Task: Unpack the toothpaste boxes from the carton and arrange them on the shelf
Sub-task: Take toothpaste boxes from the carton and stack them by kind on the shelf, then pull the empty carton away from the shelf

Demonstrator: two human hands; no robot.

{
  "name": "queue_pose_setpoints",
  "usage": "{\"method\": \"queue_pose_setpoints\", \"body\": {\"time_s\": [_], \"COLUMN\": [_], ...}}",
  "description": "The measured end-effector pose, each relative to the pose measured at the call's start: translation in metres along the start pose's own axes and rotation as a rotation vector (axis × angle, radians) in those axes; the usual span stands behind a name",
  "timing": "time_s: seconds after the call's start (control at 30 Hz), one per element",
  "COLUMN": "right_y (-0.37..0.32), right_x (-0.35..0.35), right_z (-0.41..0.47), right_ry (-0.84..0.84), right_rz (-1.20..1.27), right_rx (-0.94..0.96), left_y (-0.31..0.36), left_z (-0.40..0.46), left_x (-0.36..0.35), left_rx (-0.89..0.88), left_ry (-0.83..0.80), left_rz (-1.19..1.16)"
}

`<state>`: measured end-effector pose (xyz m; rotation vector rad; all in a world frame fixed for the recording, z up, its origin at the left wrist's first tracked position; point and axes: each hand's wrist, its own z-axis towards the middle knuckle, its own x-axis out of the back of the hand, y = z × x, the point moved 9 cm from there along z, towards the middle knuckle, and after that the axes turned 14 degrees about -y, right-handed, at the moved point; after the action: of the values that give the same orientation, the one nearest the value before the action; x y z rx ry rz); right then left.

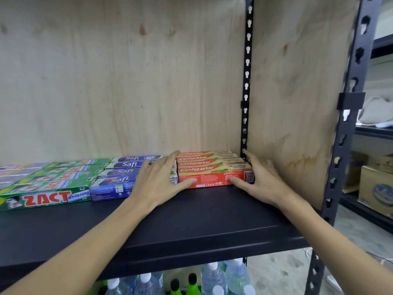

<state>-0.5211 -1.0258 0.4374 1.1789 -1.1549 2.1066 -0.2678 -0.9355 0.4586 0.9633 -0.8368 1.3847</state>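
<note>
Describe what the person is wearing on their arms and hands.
Nothing shows on either one. The left hand and right hand are bare, with no gloves, rings or watch visible. Both forearms are uncovered up to the frame's edge, with no sleeves in view.

- Colgate boxes point(209, 167) on shelf point(191, 220), far right, against back panel point(127, 81).
- Safi boxes point(119, 175) just left.
- Zact boxes point(46, 182) leftmost.
- Bottles point(214, 277) beneath shelf.

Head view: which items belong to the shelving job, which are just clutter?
Job: Colgate boxes, Safi boxes, Zact boxes, shelf, left hand, right hand.
Clutter: water bottles below, cardboard boxes on the neighbouring rack.
</note>
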Motion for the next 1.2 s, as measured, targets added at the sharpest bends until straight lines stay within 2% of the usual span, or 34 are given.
{"method": "queue_pose_setpoints", "body": {"time_s": [0.2, 0.4, 0.57, 0.63, 0.73, 0.87, 0.93, 1.07, 1.2], "right_y": [-0.023, -0.05, -0.069, -0.084, -0.102, -0.127, -0.137, -0.141, -0.13], "right_x": [0.015, 0.016, -0.004, -0.017, -0.042, -0.08, -0.102, -0.159, -0.227], "right_z": [-0.019, -0.05, -0.093, -0.119, -0.157, -0.206, -0.226, -0.256, -0.287], "right_ry": [0.15, 0.197, 0.178, 0.197, 0.259, 0.371, 0.368, 0.302, 0.195], "right_rz": [-0.051, -0.013, 0.157, 0.166, 0.25, 0.346, 0.369, 0.416, 0.446], "right_rx": [0.142, 0.268, 0.259, 0.261, 0.234, 0.252, 0.253, 0.198, 0.134], "left_y": [0.002, -0.001, 0.008, 0.015, 0.02, 0.007, 0.001, -0.019, -0.059], "left_z": [-0.016, -0.046, -0.08, -0.099, -0.137, -0.2, -0.231, -0.29, -0.355], "left_x": [0.014, 0.024, 0.034, 0.036, 0.035, 0.018, 0.009, -0.012, -0.065], "left_rx": [-0.035, -0.034, -0.117, -0.168, -0.208, -0.149, -0.136, -0.074, 0.117], "left_ry": [0.108, 0.106, 0.082, 0.033, 0.045, 0.109, 0.137, 0.14, 0.02], "left_rz": [-0.039, -0.092, -0.121, -0.145, -0.108, -0.017, -0.003, -0.201, -0.363]}}
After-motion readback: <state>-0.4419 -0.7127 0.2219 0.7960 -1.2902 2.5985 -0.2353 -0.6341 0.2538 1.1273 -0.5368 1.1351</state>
